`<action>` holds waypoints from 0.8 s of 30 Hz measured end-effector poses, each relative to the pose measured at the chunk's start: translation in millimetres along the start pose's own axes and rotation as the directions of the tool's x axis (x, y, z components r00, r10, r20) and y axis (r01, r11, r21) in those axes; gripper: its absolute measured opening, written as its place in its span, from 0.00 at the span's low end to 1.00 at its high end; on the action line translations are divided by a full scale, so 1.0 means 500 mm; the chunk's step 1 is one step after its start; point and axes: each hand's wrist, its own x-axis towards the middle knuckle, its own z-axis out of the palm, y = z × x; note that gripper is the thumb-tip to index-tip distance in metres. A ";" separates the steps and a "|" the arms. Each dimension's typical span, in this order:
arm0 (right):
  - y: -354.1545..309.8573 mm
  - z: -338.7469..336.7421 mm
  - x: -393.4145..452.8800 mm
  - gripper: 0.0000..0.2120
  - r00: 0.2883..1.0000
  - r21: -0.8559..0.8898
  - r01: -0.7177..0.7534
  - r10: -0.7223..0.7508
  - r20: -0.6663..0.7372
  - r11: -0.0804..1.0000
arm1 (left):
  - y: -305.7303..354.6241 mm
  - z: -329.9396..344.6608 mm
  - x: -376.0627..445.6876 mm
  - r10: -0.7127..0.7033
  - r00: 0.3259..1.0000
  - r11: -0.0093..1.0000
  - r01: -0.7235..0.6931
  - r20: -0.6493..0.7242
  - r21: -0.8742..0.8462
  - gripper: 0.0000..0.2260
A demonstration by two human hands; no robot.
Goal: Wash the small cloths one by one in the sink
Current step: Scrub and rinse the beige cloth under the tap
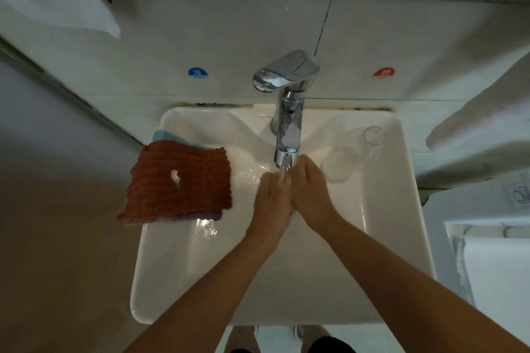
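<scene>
Three cloths were stacked on the sink's [160, 281] left rim: a waffle-knit rust cloth [179, 183] on top, a blue cloth [167, 135] and a purple cloth [206, 215] peeking out beneath. One chrome tap [288, 112], one clear glass bottle [352, 152] lying on the right. Left hand [272, 200] and right hand [311, 189] were side by side under the spout, fingers straight, holding nothing.

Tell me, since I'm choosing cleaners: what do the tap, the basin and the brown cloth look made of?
The tap looks like chrome-plated metal: mirror-bright, with sharp reflections. The basin appears to be glazed white ceramic, smooth with glossy highlights, though moulded resin can't be ruled out. The brown cloth looks like knitted or waffle-weave textile: ridged, matte, with a small white spot.
</scene>
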 end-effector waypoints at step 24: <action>-0.003 -0.065 -0.056 0.09 0.932 0.567 -0.343 0.193 0.307 0.749 | -0.051 -0.092 -0.031 0.364 0.931 0.908 -0.345 0.037 -0.237 0.14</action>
